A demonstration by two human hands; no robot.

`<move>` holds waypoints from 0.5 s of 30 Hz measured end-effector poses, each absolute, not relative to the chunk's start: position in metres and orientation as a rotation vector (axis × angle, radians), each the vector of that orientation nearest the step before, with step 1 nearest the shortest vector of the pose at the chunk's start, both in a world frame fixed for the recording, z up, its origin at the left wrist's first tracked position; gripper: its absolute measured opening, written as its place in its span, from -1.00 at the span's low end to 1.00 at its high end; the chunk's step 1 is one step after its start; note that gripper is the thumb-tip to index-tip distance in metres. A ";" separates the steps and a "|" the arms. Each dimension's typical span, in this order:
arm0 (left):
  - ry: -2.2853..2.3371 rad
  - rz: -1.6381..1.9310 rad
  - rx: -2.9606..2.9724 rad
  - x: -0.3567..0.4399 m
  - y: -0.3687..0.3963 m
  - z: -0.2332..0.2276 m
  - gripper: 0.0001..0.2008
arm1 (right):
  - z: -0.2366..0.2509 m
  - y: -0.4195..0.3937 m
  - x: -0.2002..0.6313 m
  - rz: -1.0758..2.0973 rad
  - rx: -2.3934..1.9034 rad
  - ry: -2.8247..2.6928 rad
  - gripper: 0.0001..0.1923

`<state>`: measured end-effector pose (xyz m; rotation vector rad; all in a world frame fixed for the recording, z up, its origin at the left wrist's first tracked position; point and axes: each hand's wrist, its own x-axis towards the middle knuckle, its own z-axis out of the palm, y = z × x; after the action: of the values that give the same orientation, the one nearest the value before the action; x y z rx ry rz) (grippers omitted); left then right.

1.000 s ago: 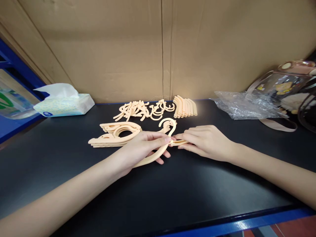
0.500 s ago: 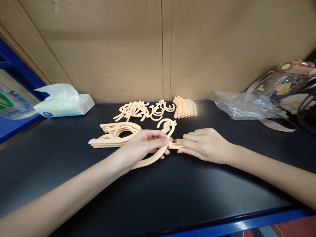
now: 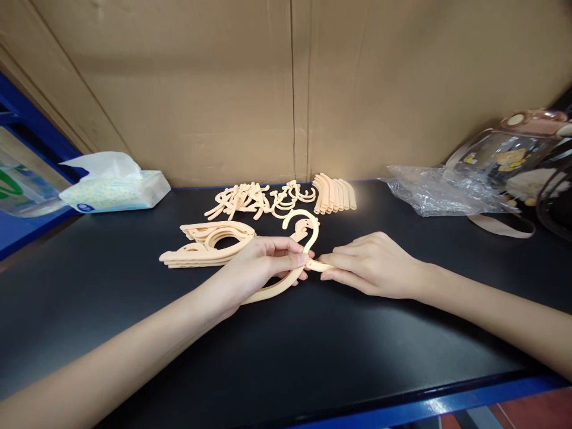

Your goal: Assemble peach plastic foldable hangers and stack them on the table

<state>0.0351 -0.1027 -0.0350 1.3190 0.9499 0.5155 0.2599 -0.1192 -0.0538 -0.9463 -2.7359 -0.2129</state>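
Note:
My left hand (image 3: 263,265) grips a cream plastic hanger (image 3: 277,290) near its centre joint, thumb on top. The hanger's hook (image 3: 315,229) rises above the thumb and curls to the left. One curved arm of the hanger runs down and left beneath my left palm. My right hand (image 3: 370,264) pinches a short hanger arm piece (image 3: 318,266) that meets the joint from the right; its outer end is hidden by my fingers. Close behind my left wrist lies a stack of folded cream hangers (image 3: 196,255). A small cream part (image 3: 304,225) shows behind the hook.
Loose cream hooks and bars (image 3: 243,198) lie in a pile at the back, beside a row of curved tubes (image 3: 334,193). A tissue pack (image 3: 120,190) is at the left. Crumpled clear plastic (image 3: 447,190) and a transparent bag (image 3: 513,152) lie right. Cardboard (image 3: 201,89) walls the back.
The hook has turned slightly and sits a little higher. More of the right arm piece shows, lined up at the joint. Both hands keep nearly the same place.

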 end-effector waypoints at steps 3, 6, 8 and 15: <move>0.969 0.512 1.325 0.036 -0.103 -0.034 -0.83 | -0.053 -0.118 0.260 -0.196 -0.940 -2.723 -0.58; 0.991 0.494 1.408 0.038 -0.103 -0.036 -0.80 | -0.054 -0.117 0.261 -0.181 -0.918 -2.717 -0.60; 0.994 0.482 1.529 0.039 -0.105 -0.037 -0.79 | -0.054 -0.116 0.262 -0.191 -0.915 -2.701 -0.61; 1.044 0.437 2.137 0.040 -0.114 -0.039 -0.69 | -0.048 -0.111 0.263 -0.176 -1.052 -2.552 -0.53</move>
<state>0.0398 -0.1137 -0.0392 2.1367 1.0443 0.4368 0.2633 -0.1114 -0.0482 -1.0522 -2.5522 -0.1758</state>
